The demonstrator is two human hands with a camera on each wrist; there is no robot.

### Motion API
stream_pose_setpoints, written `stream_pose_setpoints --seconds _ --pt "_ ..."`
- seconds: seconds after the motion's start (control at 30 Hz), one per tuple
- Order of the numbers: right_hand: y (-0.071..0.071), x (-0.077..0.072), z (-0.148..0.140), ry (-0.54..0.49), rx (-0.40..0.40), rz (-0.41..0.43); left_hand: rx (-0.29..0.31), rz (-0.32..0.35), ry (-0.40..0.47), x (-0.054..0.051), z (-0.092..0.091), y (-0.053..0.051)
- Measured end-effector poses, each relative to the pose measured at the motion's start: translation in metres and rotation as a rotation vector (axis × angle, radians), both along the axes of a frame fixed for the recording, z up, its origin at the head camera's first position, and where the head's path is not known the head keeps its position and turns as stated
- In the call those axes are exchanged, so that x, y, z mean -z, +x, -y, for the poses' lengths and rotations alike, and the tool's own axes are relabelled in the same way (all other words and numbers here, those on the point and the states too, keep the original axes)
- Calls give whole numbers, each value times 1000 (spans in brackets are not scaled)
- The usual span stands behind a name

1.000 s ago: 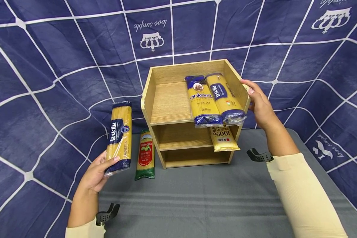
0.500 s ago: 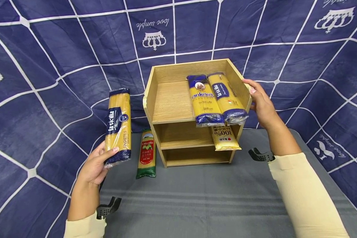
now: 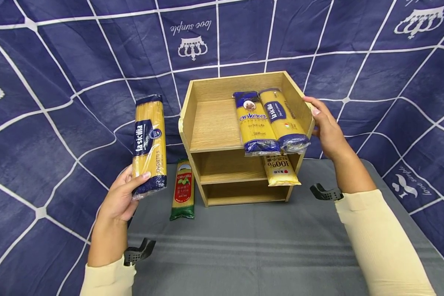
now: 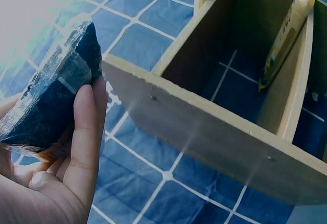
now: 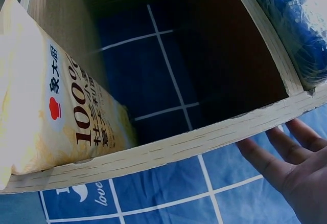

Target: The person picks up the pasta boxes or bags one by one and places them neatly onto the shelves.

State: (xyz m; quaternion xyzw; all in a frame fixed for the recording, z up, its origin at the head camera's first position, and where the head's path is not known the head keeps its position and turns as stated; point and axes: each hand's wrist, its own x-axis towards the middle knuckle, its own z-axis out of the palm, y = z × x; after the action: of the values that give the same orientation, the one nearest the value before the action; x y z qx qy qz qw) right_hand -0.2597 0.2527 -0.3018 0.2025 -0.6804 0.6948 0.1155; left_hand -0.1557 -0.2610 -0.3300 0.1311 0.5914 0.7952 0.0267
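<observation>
My left hand (image 3: pixel 120 197) grips the lower end of a la Sicilia spaghetti packet (image 3: pixel 149 144), held upright in the air left of the wooden shelf (image 3: pixel 185 119). In the left wrist view the packet's dark blue end (image 4: pixel 61 96) sits between thumb and fingers, apart from the shelf's side panel. My right hand (image 3: pixel 327 131) touches the right side panel near its top front edge. Its fingers (image 5: pixel 271 168) look fairly straight against the panel's outer face in the right wrist view. An Ankara packet (image 3: pixel 257 127) and another la Sicilia packet (image 3: pixel 281 119) lie side by side on the top level.
A cream-yellow pasta packet (image 3: pixel 281 172) juts from the middle level at the right. On the grey table (image 3: pixel 244 246), a red-and-green Olivoilà packet (image 3: pixel 183 189) lies just left of the shelf. Blue checked cloth (image 3: pixel 77 82) hangs behind and at both sides.
My left hand has lifted the spaghetti packet higher. The right hand stays against the shelf's side, and the packets on the shelf have not moved.
</observation>
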Motion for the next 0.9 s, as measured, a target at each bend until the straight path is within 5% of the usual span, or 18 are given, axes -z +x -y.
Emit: stream_pose_setpoints --seconds 0.57,0.9 --pt "-1 -2 0 -9 -2 4 25 -33 18 -28 -26 -13" --pt "1 1 -1 4 -4 7 16 -49 6 -34 -39 -12"
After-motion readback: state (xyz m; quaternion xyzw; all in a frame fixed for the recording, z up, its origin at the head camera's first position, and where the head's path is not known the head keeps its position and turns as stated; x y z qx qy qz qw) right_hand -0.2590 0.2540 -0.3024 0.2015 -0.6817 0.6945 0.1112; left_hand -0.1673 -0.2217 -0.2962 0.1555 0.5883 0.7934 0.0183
